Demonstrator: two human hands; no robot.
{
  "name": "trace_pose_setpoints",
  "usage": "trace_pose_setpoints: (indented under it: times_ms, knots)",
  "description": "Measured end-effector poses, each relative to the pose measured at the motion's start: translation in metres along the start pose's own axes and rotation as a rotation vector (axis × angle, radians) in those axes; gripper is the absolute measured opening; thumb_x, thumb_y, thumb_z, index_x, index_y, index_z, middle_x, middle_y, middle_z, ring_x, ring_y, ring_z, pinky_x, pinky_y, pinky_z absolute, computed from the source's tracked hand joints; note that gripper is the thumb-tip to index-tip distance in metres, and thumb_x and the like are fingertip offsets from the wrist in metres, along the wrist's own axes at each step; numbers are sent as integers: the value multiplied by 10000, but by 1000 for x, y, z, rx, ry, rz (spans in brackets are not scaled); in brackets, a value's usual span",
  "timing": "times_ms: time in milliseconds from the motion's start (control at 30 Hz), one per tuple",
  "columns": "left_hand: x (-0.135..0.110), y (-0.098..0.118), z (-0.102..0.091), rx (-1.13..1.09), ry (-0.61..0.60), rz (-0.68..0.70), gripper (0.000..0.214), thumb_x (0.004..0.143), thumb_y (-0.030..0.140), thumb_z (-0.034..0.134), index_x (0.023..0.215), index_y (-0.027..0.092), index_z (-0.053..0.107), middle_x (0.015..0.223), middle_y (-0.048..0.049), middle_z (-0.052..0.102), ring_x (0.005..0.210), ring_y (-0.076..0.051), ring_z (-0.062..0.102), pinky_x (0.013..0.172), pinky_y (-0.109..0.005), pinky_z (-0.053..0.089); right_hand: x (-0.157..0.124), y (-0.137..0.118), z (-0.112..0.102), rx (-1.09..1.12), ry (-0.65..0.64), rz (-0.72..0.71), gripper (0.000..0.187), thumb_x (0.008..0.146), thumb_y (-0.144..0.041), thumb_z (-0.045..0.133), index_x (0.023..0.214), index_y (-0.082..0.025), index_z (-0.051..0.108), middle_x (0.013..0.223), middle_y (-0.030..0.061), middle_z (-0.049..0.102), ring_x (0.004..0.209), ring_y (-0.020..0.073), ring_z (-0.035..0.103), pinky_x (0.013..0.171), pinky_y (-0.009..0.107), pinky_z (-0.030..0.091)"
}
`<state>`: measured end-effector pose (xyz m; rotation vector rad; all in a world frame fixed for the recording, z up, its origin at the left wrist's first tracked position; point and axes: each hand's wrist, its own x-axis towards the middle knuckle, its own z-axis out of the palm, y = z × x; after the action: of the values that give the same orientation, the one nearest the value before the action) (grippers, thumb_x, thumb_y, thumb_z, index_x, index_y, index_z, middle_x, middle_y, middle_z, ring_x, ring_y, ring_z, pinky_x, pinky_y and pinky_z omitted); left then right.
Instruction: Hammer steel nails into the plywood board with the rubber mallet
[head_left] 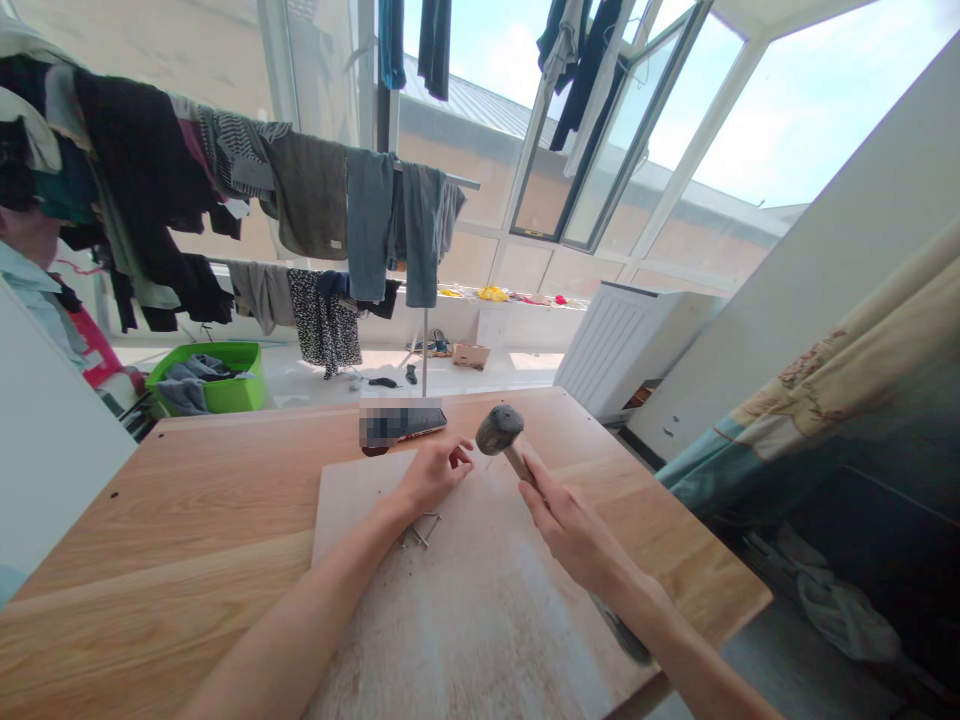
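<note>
A pale board (465, 600) lies on the wooden table (187, 520) in front of me. My right hand (574, 530) is closed round the wooden handle of a hammer (501, 432), whose dark head is raised just above the board's far edge. My left hand (437, 470) rests on the board a little to the left of the hammer head, fingers pinched together on something too small to make out. Several loose nails (422, 528) lie on the board beside my left wrist.
A phone (401, 420) lies on the table beyond the board. Past the table stand a green laundry basket (214, 375), a drying rack hung with clothes (315, 200) and a white appliance (637, 335). A curtain (825, 400) hangs at the right.
</note>
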<state>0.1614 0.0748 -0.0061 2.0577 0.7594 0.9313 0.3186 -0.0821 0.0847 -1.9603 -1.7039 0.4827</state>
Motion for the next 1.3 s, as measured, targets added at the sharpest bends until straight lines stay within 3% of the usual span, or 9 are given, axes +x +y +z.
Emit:
trace_pose_setpoints:
  times_ms: [300, 433, 600, 700, 867, 1033, 1100, 1233, 1300]
  knots:
    - [0, 4, -2, -12, -13, -10, 256, 783, 116, 665, 1033, 162, 693, 763, -10, 758, 676, -146, 632, 682, -248, 475, -1, 10, 8, 6, 25, -82, 489, 1027, -373, 341, 1444, -185, 510, 1210, 139, 732, 1082, 303, 698, 898, 393, 520]
    - [0, 4, -2, 2, -24, -12, 256, 777, 105, 662, 1024, 163, 692, 762, -5, 751, 666, -141, 627, 660, -237, 464, -2, 12, 17, -32, 38, -95, 505, 1036, -361, 329, 1473, -155, 478, 1236, 175, 719, 1107, 314, 688, 923, 414, 511]
    - [1, 3, -1, 18, -32, -10, 309, 748, 38, 634, 1025, 162, 696, 717, 18, 720, 645, -128, 619, 631, -216, 445, -5, 11, 23, -68, -49, -96, 499, 1034, -317, 329, 1465, -120, 486, 1145, 183, 748, 1059, 320, 707, 899, 434, 524]
    - [1, 3, -2, 13, -27, -15, 280, 765, 84, 660, 1034, 158, 688, 745, 4, 733, 661, -133, 622, 653, -226, 457, -7, 11, 23, -68, 18, -93, 515, 1038, -316, 310, 1484, -107, 458, 1105, 182, 754, 1094, 315, 695, 925, 431, 518]
    - [0, 3, 0, 11, -35, -20, 279, 762, 92, 642, 1029, 159, 690, 725, 3, 723, 653, -135, 618, 647, -230, 459, -7, 10, 24, -123, -26, -77, 511, 1037, -306, 314, 1484, -107, 463, 970, 159, 777, 955, 307, 732, 857, 415, 542]
    - [1, 4, -5, -25, -64, -55, 286, 769, 221, 669, 1048, 161, 664, 831, -20, 731, 672, -141, 619, 650, -243, 487, -17, 14, 20, -54, 35, -59, 504, 1044, -322, 312, 1501, -164, 455, 1096, 144, 770, 1100, 297, 703, 930, 396, 523]
    - [1, 11, -18, 40, -138, -54, 225, 754, 241, 663, 965, 162, 671, 829, -26, 709, 692, -154, 620, 631, -244, 479, -26, 22, 18, -33, 31, -44, 503, 1047, -347, 313, 1503, -195, 461, 1108, 126, 773, 1123, 291, 697, 965, 394, 510]
    - [-6, 34, -55, 362, -484, -69, 132, 623, 225, 716, 748, 196, 688, 755, -9, 645, 635, -166, 569, 522, -245, 387, -42, 45, 22, -44, -26, 10, 542, 1028, -410, 363, 1505, -179, 474, 1299, 139, 710, 1228, 300, 642, 1039, 422, 477]
    - [-11, 45, -68, 498, -535, -86, 168, 547, 239, 772, 692, 204, 694, 755, -10, 620, 579, -156, 524, 491, -258, 344, -48, 54, 27, -63, -39, 48, 570, 1016, -423, 378, 1505, -144, 474, 1361, 152, 671, 1268, 305, 616, 1065, 444, 465]
